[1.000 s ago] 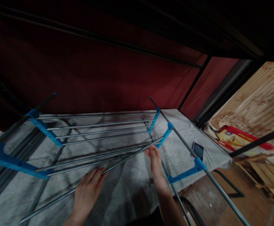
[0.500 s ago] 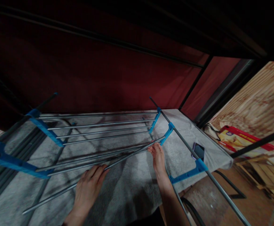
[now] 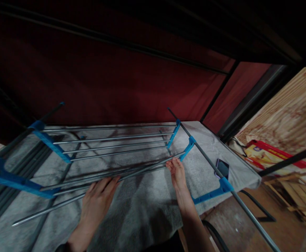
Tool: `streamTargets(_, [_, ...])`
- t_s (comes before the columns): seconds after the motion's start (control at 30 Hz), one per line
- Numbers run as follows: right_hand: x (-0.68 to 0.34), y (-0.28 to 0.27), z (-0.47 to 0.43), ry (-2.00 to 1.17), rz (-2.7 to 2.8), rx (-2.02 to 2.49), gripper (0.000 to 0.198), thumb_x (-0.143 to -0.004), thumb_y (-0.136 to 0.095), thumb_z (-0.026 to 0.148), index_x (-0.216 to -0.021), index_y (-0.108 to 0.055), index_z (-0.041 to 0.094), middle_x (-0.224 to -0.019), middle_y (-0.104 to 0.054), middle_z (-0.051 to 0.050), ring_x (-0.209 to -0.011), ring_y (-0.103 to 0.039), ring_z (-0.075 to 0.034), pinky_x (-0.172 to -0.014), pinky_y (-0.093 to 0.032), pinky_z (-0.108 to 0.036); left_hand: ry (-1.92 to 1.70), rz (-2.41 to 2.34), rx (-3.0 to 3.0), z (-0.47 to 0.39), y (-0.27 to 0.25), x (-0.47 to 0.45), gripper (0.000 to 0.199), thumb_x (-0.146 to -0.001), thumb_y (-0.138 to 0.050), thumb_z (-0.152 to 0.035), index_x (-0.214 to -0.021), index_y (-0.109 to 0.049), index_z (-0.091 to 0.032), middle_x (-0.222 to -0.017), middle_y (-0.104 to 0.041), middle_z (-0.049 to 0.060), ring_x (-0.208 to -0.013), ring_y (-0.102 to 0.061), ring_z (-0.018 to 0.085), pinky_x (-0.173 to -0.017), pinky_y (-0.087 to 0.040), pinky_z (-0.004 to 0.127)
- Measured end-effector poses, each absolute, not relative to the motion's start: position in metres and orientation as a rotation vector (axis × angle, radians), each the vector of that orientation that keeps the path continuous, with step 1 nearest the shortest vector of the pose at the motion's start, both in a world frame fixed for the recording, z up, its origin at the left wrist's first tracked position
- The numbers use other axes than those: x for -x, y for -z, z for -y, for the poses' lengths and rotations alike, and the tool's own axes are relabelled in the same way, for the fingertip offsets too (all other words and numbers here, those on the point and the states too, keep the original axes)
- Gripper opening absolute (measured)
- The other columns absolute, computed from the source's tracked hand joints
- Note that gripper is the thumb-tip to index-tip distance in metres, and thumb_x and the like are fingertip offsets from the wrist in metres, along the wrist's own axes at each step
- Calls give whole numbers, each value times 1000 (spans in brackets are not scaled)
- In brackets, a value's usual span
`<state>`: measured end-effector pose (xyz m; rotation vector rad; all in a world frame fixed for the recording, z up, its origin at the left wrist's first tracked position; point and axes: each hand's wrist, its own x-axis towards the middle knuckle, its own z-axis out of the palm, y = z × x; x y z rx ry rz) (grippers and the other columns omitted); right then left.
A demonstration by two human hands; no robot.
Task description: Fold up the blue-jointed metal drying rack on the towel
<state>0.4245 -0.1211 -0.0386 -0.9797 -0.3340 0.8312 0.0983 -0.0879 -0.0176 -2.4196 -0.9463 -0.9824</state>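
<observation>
My left hand (image 3: 98, 199) is closed over the middle of a grey metal tube (image 3: 48, 210), whose free end points to the lower left. Further along the same tube, the fingers of my right hand (image 3: 177, 171) grip it near its other end, beside a blue plastic bracket (image 3: 187, 148). The tube crosses slantwise over other rods of a half-built rack. On the left, the rack has a lower blue bracket (image 3: 18, 182) and an upper blue bracket (image 3: 49, 140), with several rods (image 3: 116, 138) running across to the right side. My fingers partly hide the tube.
Under the rack lies a grey cloth-covered table (image 3: 139, 217). A phone (image 3: 222, 168) rests beside the right upright (image 3: 208, 158). Another blue bracket (image 3: 212, 195) juts inward at the lower right. Loose dark tubes (image 3: 19, 175) lie left; a red-yellow box (image 3: 271, 154) sits beyond the table.
The tube's free end has shifted to the left and slightly up, so the tube lies flatter. My left hand has moved slightly left with it; my right hand stays near the bracket.
</observation>
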Motion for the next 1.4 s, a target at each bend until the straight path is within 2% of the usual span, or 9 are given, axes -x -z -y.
streamTargets(0.33, [-425, 33, 119, -848, 363, 970, 41, -67, -94, 53, -80, -66, 27, -77, -70, 1, -75, -68, -19, -80, -59, -37, 906, 1032, 2444, 72, 18, -94, 31, -105, -50, -25, -129, -71, -27, -102, -76, 5, -91, -69, 22, -86, -48, 38])
streamTargets(0.57, [-418, 37, 126, -906, 333, 974, 36, -71, -93, 50, -83, -68, 26, -80, -72, 1, -77, -68, -18, -79, -59, -35, 927, 1025, 2439, 79, 18, -99, 27, -107, -50, -23, -123, -72, -21, -103, -77, 5, -93, -70, 21, -86, -47, 36])
streamTargets(0.8, [-411, 42, 130, -979, 323, 995, 30, -71, -92, 44, -85, -70, 28, -87, -73, 0, -79, -68, -19, -79, -58, -37, 828, 1153, 2558, 90, 31, -99, 29, -109, -47, -24, -123, -71, -23, -106, -77, 4, -95, -70, 19, -87, -47, 35])
streamTargets(0.97, [-404, 49, 136, -967, 339, 1004, 26, -75, -89, 39, -88, -69, 29, -86, -72, 3, -77, -68, -18, -83, -58, -38, 796, 1235, 2636, 97, 42, -91, 31, -107, -48, -19, -129, -68, -24, -113, -77, 5, -102, -69, 20, -93, -48, 37])
streamTargets(1.17, [-406, 73, 149, -1012, 341, 1049, 24, -74, -89, 41, -83, -71, 28, -89, -75, 3, -79, -70, -16, -80, -58, -33, 660, 1321, 2791, 110, 57, -90, 37, -105, -48, -14, -136, -65, -25, -116, -74, 6, -103, -68, 20, -95, -49, 38])
streamTargets(1.4, [-421, 125, 170, -1007, 329, 1211, 31, -70, -92, 49, -79, -72, 27, -85, -76, 0, -80, -74, -19, -88, -64, -38, 548, 1337, 2861, 117, 82, -94, 33, -104, -51, -14, -131, -66, -24, -114, -73, 5, -103, -67, 20, -98, -49, 37])
